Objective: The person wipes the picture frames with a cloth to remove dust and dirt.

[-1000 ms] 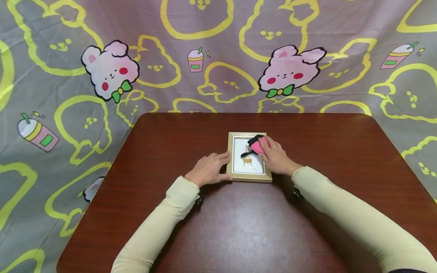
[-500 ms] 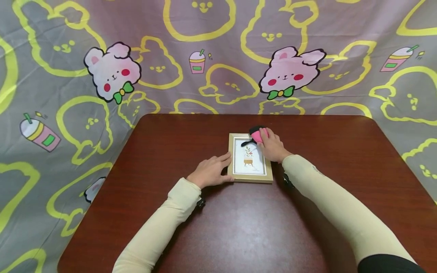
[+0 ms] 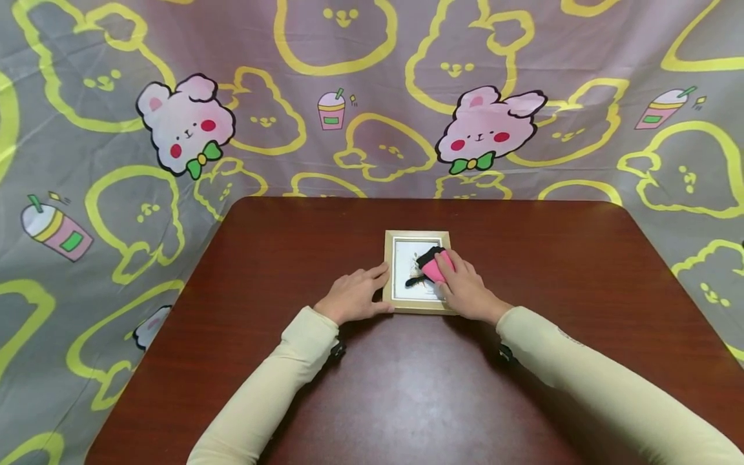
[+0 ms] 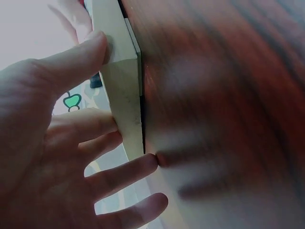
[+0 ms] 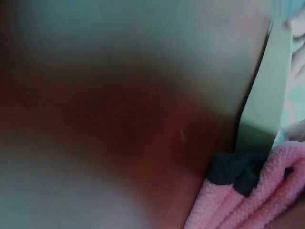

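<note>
A picture frame [image 3: 388, 284] with a pale wooden border lies flat on the dark brown table. My left hand [image 3: 352, 295] rests against its left side, thumb at the near left corner. In the left wrist view its fingers [image 4: 126, 179] are spread and fairly straight, two of them reaching past the frame's edge. My right hand [image 3: 469, 292] grips a bunched pink cloth [image 3: 434, 268] with black trim, pressed over the picture's right half. The right wrist view shows the cloth's fuzzy folds [image 5: 228, 205] by the frame's side wall [image 5: 267, 95]. Part of the print is hidden under the cloth.
The reddish-brown table [image 3: 279, 239] has rounded far corners. A grey and pink curtain [image 3: 372, 84] with yellow outlines and rabbit faces hangs behind and beside it. Both forearms, in cream sleeves [image 3: 267, 387], reach in from the near edge.
My right hand slides the cloth from the picture's middle right up to the frame's top right, then back down to the lower right. The left hand stays at the frame's left side.
</note>
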The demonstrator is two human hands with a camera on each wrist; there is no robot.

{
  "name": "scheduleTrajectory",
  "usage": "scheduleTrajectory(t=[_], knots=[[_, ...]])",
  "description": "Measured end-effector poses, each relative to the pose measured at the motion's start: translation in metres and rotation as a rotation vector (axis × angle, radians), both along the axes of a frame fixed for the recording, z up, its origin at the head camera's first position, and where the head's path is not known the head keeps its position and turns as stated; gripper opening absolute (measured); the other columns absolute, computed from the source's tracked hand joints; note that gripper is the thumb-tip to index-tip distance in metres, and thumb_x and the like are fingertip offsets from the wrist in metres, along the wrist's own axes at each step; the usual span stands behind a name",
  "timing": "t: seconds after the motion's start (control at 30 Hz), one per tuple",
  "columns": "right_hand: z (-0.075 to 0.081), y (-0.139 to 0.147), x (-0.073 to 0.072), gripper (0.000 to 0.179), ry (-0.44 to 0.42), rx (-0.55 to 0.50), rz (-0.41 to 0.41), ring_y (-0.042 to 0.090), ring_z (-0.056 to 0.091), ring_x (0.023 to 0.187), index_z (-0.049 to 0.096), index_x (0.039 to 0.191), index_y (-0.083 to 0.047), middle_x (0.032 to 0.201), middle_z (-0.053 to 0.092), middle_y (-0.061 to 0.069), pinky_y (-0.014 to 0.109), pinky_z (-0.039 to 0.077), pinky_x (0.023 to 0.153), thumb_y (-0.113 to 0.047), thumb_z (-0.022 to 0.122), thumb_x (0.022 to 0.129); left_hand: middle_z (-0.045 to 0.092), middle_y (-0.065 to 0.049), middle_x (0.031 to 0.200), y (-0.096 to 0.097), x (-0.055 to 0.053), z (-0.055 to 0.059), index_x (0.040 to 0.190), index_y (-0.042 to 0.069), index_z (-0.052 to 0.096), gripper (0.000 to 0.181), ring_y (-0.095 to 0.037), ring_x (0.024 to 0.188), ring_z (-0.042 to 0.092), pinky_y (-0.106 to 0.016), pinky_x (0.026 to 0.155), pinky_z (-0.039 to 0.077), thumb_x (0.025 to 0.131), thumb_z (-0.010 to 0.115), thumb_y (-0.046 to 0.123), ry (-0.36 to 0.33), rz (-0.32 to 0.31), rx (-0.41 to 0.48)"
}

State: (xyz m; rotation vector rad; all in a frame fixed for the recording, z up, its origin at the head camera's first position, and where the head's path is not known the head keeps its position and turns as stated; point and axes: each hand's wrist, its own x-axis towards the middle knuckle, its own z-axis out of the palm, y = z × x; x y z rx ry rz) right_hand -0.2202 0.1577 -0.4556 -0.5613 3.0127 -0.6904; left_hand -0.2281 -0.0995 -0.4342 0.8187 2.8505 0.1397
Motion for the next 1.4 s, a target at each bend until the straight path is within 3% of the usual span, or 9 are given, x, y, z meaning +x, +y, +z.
scheduleTrajectory(t=[0.2,0.4,0.73,1.1,1.27,1.4], knots=[[0.001,0.000,0.027,0.059,-0.012,-0.020,0.019,0.059,0.034,0.135,0.031,0.153,0.001,0.157,0.025,0.032,0.072,0.033,0.104,-0.015,0.052,0.100,0.030,0.006,0.164,0.000,0.000,-0.001,0.153,0.020,0.039,0.079,-0.028,0.129,0.055,-0.047,0.090,0.051,0.089,0.064,0.059,-0.001,0.002,0.002],[0.001,0.002,0.029,0.059,-0.013,-0.029,0.030,0.057,0.034,0.135,0.032,0.153,0.001,0.157,0.025,0.031,0.072,0.033,0.104,-0.015,0.052,0.100,0.031,0.005,0.164,0.001,0.001,0.000,0.154,0.018,0.038,0.080,-0.029,0.128,0.055,-0.049,0.091,0.051,0.089,0.065,0.057,-0.002,0.003,0.011],[0.004,0.000,-0.010,0.058,-0.013,-0.006,0.005,0.061,0.033,0.135,0.032,0.152,0.003,0.156,0.025,0.033,0.074,0.034,0.102,-0.014,0.047,0.099,0.031,0.004,0.164,0.001,0.000,0.003,0.153,0.019,0.039,0.078,-0.031,0.128,0.055,-0.049,0.090,0.052,0.089,0.065,0.056,-0.005,-0.014,-0.005],[0.014,0.001,-0.056,0.062,-0.136,0.031,-0.017,0.058,0.020,0.143,0.017,0.157,0.000,0.162,0.009,0.030,0.073,0.025,0.110,-0.019,0.040,0.103,0.031,0.004,0.164,0.000,0.000,0.006,0.153,0.019,0.040,0.078,-0.030,0.128,0.055,-0.048,0.091,0.052,0.089,0.065,0.056,0.001,-0.017,-0.004],[0.014,0.003,-0.062,0.064,-0.175,0.026,-0.001,0.056,0.017,0.145,0.015,0.159,-0.003,0.163,0.006,0.028,0.071,0.021,0.113,-0.021,0.041,0.103,0.030,0.004,0.164,0.000,0.000,0.006,0.154,0.019,0.039,0.079,-0.030,0.129,0.054,-0.048,0.092,0.051,0.090,0.065,0.056,-0.009,-0.010,-0.007],[0.012,0.004,-0.060,0.062,-0.110,0.016,-0.009,0.056,0.025,0.142,0.023,0.157,-0.002,0.161,0.015,0.031,0.070,0.024,0.112,-0.020,0.045,0.102,0.029,0.005,0.164,0.000,0.000,0.003,0.154,0.019,0.039,0.078,-0.030,0.129,0.054,-0.049,0.093,0.051,0.090,0.064,0.056,-0.017,-0.007,-0.006]])
